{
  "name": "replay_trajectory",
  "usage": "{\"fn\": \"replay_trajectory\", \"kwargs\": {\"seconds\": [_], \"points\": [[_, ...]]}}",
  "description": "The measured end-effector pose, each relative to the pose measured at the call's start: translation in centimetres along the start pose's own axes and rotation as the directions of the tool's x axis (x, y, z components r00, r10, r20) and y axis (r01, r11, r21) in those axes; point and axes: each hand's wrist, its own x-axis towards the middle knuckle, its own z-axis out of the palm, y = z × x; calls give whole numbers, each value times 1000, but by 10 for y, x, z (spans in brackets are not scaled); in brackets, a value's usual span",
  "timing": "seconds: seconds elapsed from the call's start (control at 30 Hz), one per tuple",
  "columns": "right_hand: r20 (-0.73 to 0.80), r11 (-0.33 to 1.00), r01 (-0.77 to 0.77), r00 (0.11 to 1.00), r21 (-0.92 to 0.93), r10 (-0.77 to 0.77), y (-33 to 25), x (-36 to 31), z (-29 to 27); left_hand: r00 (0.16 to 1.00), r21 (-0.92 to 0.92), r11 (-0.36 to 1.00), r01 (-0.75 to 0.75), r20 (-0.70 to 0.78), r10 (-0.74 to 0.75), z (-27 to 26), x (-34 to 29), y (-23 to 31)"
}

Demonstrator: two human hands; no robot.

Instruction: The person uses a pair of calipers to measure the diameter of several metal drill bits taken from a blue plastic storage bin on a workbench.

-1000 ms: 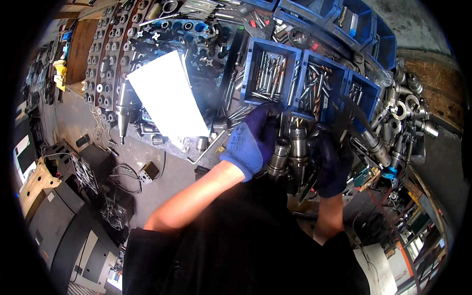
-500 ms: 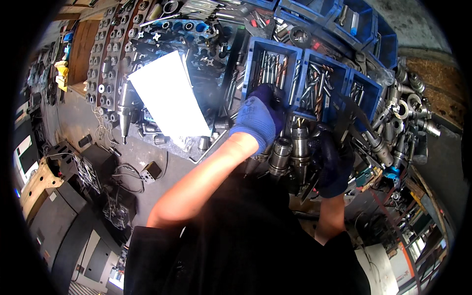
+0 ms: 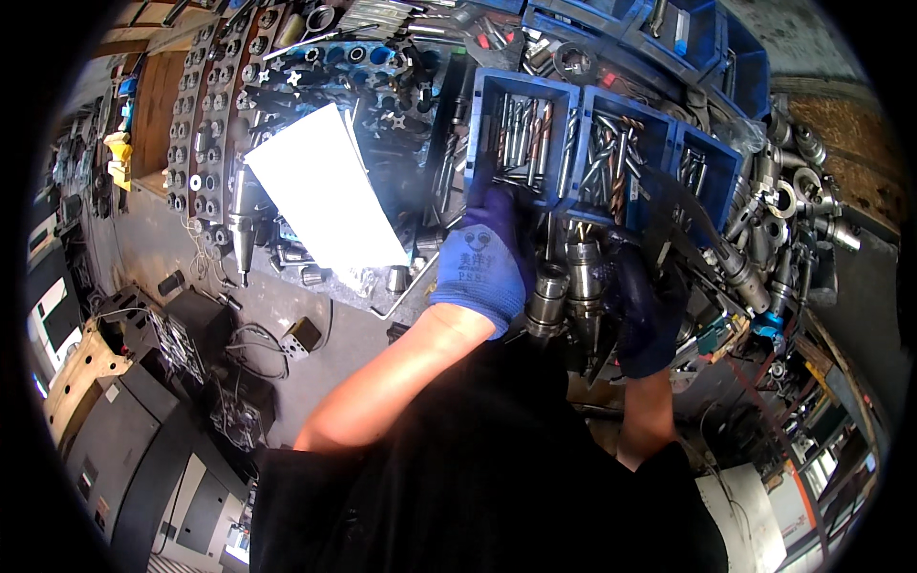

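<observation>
My left hand [image 3: 485,263], in a blue glove with dark fingers, is at the near edge of the left blue bin [image 3: 472,143]. One finger stretches forward along the bin's wall; the others are dark and partly hidden, and no held thing shows. Several drill bits [image 3: 521,134] lie in that bin, silver and copper-coloured. My right hand [image 3: 645,306], in a dark glove, is closed around a dark flat tool that looks like a caliper [image 3: 676,215]. Its jaws rise in front of the right bins, and much of it is hidden. More bits [image 3: 611,158] fill the middle bin.
Steel tool holders [image 3: 547,301] stand between my hands. White paper sheets [image 3: 325,191] lie on the left over a tray of cutters. A heap of metal holders [image 3: 788,201] is at the right, more blue bins [image 3: 611,24] at the back. A rack of collets [image 3: 205,124] stands far left.
My left hand has drawn back toward me and slightly left, out of the left bin, so more bits show there. My right hand keeps its hold, nearly unmoved.
</observation>
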Motion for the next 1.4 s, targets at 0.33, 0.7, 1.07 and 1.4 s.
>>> {"fn": "replay_trajectory", "kwargs": {"seconds": [0.33,0.7,1.07,1.4], "points": [[-20,998,-28,999,50,29,1,-2,-9,991,-202,979,-15,-130,-12,24,32,-8],[-15,986,-144,989,87,145,-6,-7,-3,924,-151,935,-321,169,344,-1,1,-27],[19,995,-80,997,66,79,-15,-5,0,944,-21,958,-285,171,284,-15,-4,-1],[-36,996,-74,997,42,75,6,-3,-6,955,468,880,81,216,-203,-22,22,34]]}}
